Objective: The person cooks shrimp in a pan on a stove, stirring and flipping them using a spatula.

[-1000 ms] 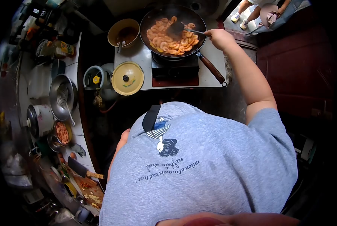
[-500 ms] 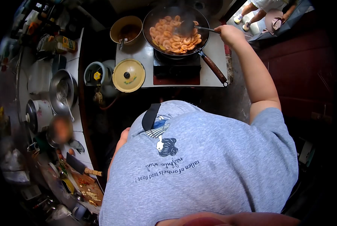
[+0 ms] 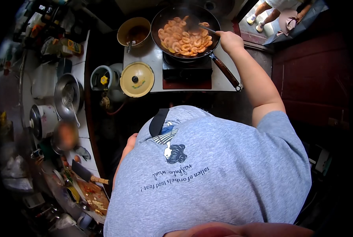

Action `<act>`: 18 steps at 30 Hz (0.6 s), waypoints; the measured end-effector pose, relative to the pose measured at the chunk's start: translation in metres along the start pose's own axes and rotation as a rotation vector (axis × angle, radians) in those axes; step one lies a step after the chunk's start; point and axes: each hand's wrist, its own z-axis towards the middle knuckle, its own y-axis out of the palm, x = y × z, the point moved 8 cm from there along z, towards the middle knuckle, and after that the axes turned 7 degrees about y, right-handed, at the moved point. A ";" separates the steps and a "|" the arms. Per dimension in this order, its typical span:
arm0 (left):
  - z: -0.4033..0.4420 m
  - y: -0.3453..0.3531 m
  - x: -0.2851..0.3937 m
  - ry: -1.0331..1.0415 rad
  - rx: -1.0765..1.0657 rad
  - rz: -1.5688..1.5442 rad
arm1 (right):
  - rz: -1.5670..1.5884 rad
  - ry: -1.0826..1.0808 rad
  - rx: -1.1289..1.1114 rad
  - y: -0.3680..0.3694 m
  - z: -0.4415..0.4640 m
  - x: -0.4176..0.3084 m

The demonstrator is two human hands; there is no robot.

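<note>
My right hand (image 3: 230,42) is closed around the dark handle of a spatula (image 3: 210,30) reaching into the wok (image 3: 217,42). Steam and shrimp partly hide the spatula's head. Pink-orange shrimp (image 3: 184,36) fill much of the wok, with a yellowish slice at its lower left. The wok sits on a black gas stove (image 3: 187,71), its wooden handle (image 3: 225,73) pointing toward the lower right, untouched. My left hand (image 3: 131,141) is low at my left side, partly behind my grey shirt; its fingers are mostly hidden.
Left of the wok are a yellow bowl (image 3: 123,34) with a utensil and a yellow lid (image 3: 144,83). A gas cylinder (image 3: 115,85) stands below. The left counter holds a metal colander (image 3: 62,94), cleaver (image 3: 80,170) and cutting board (image 3: 99,193). A person's legs (image 3: 263,19) show at the doorway.
My right hand has moved slightly left and down with the spatula, pushing it among the shrimp. The spatula's head shows less now. The view has shifted slightly.
</note>
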 end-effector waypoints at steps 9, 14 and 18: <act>0.007 0.006 -0.013 0.024 -0.011 0.013 | 0.150 0.052 0.017 0.000 -0.006 0.004; 0.006 0.011 -0.018 0.001 0.005 -0.002 | 0.145 0.029 0.054 -0.009 -0.001 0.003; 0.015 0.023 -0.035 0.000 -0.007 -0.128 | 0.106 -0.005 0.071 -0.003 0.010 -0.006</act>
